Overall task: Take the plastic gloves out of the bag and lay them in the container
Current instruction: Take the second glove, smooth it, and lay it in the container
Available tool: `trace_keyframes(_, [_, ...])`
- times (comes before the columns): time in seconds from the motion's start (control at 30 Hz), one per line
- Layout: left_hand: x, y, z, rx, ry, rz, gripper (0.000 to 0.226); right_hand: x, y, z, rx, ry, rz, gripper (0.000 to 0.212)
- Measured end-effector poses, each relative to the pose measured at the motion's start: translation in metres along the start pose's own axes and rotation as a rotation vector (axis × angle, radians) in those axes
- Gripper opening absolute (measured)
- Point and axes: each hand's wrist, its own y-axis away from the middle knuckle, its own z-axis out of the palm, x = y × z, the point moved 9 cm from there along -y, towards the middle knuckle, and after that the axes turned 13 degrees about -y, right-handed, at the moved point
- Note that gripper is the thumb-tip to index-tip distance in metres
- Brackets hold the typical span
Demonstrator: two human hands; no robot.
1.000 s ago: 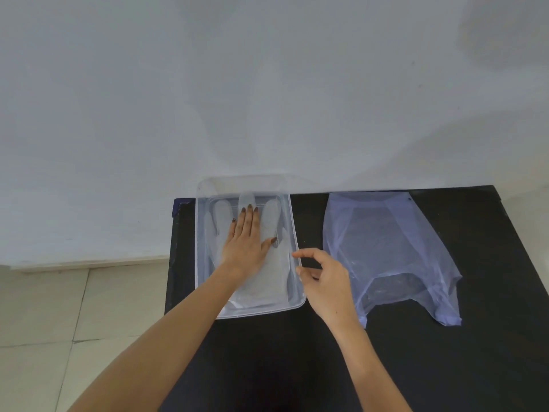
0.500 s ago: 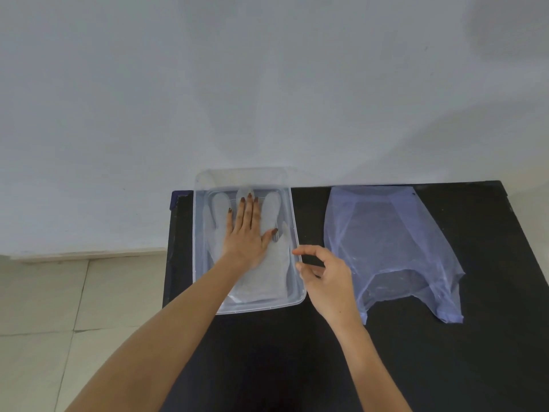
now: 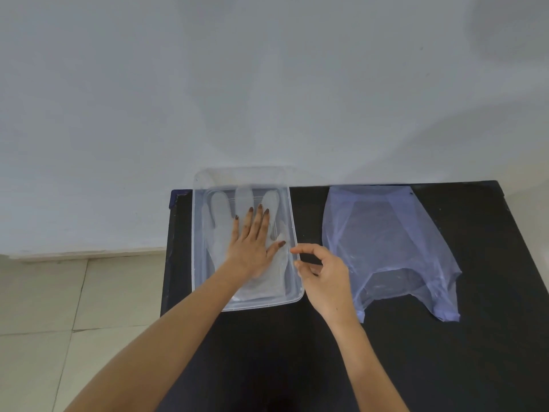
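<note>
Looks near done: plastic gloves (image 3: 234, 209) lie flat in the container (image 3: 292, 221), left hand (image 3: 252, 242) spread pressing them, right hand (image 3: 323, 275) loosely curled, holding nothing, by its rim, bag (image 3: 386, 242) apparently empty on bench (image 3: 297, 352).

You have nothing to read here: no text, label, brand or number shows on the container (image 3: 292, 233), the bag (image 3: 386, 248), the gloves (image 3: 219, 233) or the desk (image 3: 490, 337).
</note>
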Motion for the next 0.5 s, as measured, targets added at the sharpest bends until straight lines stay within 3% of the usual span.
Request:
trace_keyframes(0.2, [-0.015, 0.017, -0.015, 0.112, 0.126, -0.136, 0.081, 0.001, 0.001, 0.0, 0.0, 0.013, -0.002, 0.025])
trace_keyframes(0.3, [-0.031, 0.024, -0.006, 0.068, 0.174, -0.242, 0.082, 0.001, 0.001, 0.001, 0.014, 0.032, -0.021, 0.023])
trace_keyframes(0.5, [-0.04, 0.023, 0.009, -0.024, 0.222, -0.278, 0.084, 0.003, 0.001, 0.001, 0.021, 0.012, -0.007, 0.023])
